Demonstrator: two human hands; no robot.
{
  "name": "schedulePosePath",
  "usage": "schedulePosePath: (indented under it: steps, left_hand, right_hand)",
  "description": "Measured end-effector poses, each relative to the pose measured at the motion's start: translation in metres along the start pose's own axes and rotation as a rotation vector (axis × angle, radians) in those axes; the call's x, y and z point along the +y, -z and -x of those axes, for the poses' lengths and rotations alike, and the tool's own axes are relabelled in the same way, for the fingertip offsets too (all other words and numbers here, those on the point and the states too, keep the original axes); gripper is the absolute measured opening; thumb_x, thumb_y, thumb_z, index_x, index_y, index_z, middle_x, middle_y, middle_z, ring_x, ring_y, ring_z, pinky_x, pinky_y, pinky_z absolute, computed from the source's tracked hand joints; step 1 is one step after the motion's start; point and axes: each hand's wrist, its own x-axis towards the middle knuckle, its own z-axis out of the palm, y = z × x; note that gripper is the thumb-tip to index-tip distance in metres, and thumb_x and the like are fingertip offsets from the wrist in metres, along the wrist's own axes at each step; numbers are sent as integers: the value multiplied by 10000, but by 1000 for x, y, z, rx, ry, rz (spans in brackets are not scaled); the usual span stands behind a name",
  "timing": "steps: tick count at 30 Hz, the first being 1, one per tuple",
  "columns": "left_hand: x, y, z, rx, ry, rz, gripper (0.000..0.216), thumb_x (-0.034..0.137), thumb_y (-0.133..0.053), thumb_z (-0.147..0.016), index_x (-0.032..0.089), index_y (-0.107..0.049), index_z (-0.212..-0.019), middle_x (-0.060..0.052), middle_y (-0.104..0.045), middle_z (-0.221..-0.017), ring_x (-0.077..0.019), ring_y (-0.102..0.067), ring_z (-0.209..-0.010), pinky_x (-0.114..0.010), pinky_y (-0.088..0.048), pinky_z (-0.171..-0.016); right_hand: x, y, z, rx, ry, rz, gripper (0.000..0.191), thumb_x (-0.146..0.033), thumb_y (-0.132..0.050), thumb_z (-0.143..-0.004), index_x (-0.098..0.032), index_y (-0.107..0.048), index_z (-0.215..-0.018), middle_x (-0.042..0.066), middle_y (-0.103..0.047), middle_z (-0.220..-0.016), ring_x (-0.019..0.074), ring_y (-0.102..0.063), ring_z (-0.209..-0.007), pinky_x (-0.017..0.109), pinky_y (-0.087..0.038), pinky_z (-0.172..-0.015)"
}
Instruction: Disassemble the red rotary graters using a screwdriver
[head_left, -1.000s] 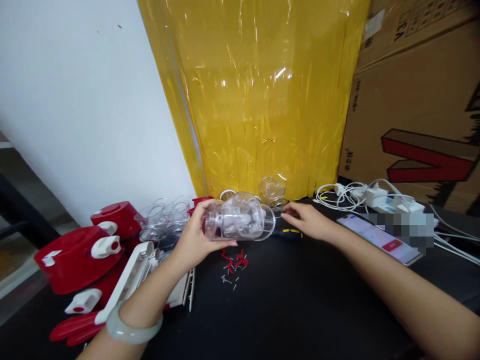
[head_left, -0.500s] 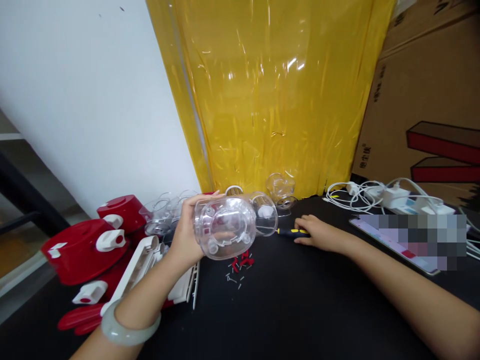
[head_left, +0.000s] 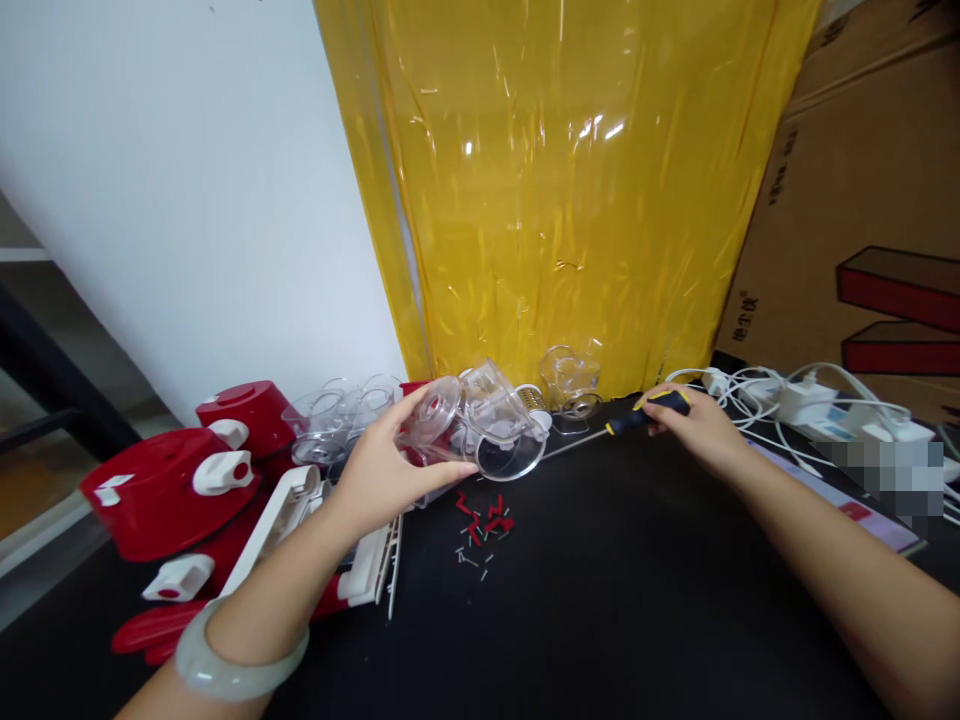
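Observation:
My left hand grips a clear plastic housing, held tilted above the black table with its open mouth facing down and right. A pale green bangle sits on that wrist. My right hand is closed around the black and yellow handle of a screwdriver. Its thin metal shaft points left towards the housing's rim. Small red clips and tiny screws lie scattered on the table just below the housing.
Red lids with white knobs and a white plastic part crowd the left side. More clear housings and one clear piece stand by the yellow film. White chargers and cables, a phone and cardboard boxes are at right.
My right hand picked the screwdriver up off the table and drew it right and up. My left hand turned the clear housing so its mouth now faces down and right.

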Motion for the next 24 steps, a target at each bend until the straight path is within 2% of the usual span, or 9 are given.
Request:
schedulePosePath:
  steps: [4, 7, 10, 12, 15, 19, 24]
  left_hand:
    - [-6, -1, -2, -5, 18, -8, 791, 413, -833, -593, 231, -559, -1313, -85, -724, -1056, -299, -698, -946, -446, -591, -814]
    - [-6, -2, -2, -11, 59, -38, 810, 427, -840, -575, 219, -567, -1309, -93, -718, -1090, -307, -690, -980, -443, -579, -847]
    - [-5, -3, -1, -18, 73, -56, 818, 443, -842, -567, 215, -571, -1305, -107, -692, -1165, -322, -671, -1029, -455, -568, -866]
    - [-5, -4, 0, -20, 65, -67, 821, 448, -840, -569, 219, -567, -1309, -109, -686, -1177, -328, -665, -1039, -464, -564, -868]
    - [-7, -5, 1, -9, 24, -115, 831, 465, -834, -574, 225, -556, -1320, -112, -661, -1222, -330, -635, -1096, -480, -524, -932]
    - [-8, -5, 2, -5, -73, -200, 839, 492, -815, -599, 243, -526, -1346, -108, -615, -1285, -322, -572, -1179, -502, -443, -1014]
    - [-6, -6, 2, -33, -172, -304, 815, 493, -787, -645, 281, -491, -1374, -83, -638, -1199, -305, -560, -1132, -481, -445, -969]
  right_hand:
    - [1, 9, -7, 310, 10, -350, 163, -360, -662, -657, -228, -573, -695, -9, -555, -643, 137, -464, -492, 298, -362, -490]
    - [-3, 16, -9, 421, 61, -600, 161, -318, -614, -646, -238, -487, -588, -27, -445, -536, 120, -353, -449, 282, -284, -467]
    - [-6, 23, -8, 361, 126, -682, 290, -378, -533, -726, -247, -372, -523, -26, -303, -450, 141, -279, -447, 304, -278, -496]
    - [-7, 25, -7, 308, 158, -647, 360, -452, -474, -768, -252, -311, -516, -20, -257, -448, 157, -249, -451, 320, -273, -506]
    - [-10, 23, -3, 258, 169, -596, 379, -499, -429, -792, -260, -294, -530, -10, -257, -486, 172, -241, -468, 344, -286, -527]
    - [-15, 16, 0, 221, 117, -708, 326, -433, -463, -786, -259, -367, -528, 6, -298, -515, 171, -282, -499, 356, -296, -555]
    - [-14, 11, -1, 228, 113, -720, 319, -440, -482, -764, -251, -360, -538, -6, -321, -511, 160, -288, -482, 348, -315, -527]
